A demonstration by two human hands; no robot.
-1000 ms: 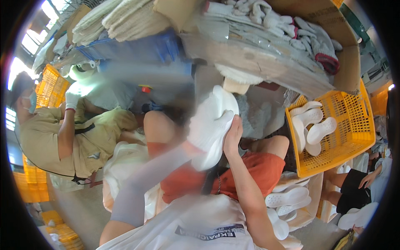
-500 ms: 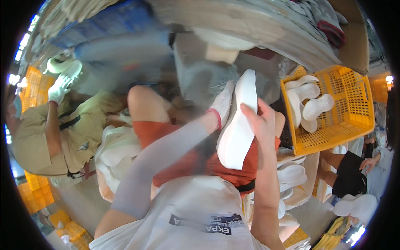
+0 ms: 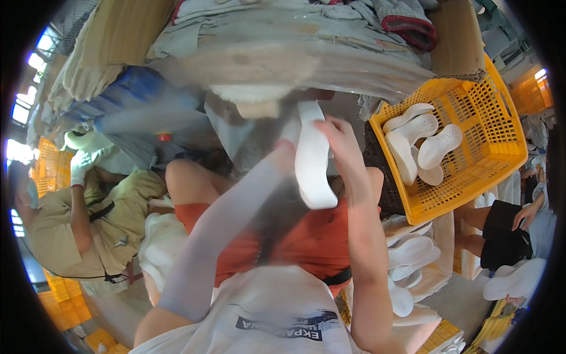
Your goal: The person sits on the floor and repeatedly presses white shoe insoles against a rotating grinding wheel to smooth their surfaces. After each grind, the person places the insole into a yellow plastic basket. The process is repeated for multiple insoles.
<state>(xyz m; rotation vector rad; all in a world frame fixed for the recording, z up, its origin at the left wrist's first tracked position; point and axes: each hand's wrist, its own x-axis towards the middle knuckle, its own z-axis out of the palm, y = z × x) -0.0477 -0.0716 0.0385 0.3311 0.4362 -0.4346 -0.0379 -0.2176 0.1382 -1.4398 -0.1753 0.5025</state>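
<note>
A thick white shoe sole (image 3: pixel 312 156) stands on its edge above my lap, tilted a little. My right hand (image 3: pixel 342 138) is bare and grips its upper right side, thumb on the near face. Against the sole's left side is my left hand (image 3: pixel 289 131), in a pale glove with a reddish cuff. Motion blur and the sole hide its fingers. Just beyond the sole's top end sits a pale, fuzzy-edged round part (image 3: pixel 250 92) with a cream block (image 3: pixel 257 109) below it, partly under a plastic-covered ledge (image 3: pixel 283 68).
A yellow basket (image 3: pixel 460 197) at the right holds several white soles. More soles (image 3: pixel 411 251) lie in a lined container below it. Gloves (image 3: pixel 407 23) fill a cardboard box at the far side. A co-worker (image 3: pixel 76 218) sits at the left; another person (image 3: pixel 507 236) is at the right.
The sole has moved away from my body and slightly left, toward the fuzzy round part, with both hands moving along. My view has shifted, showing more of the glove box.
</note>
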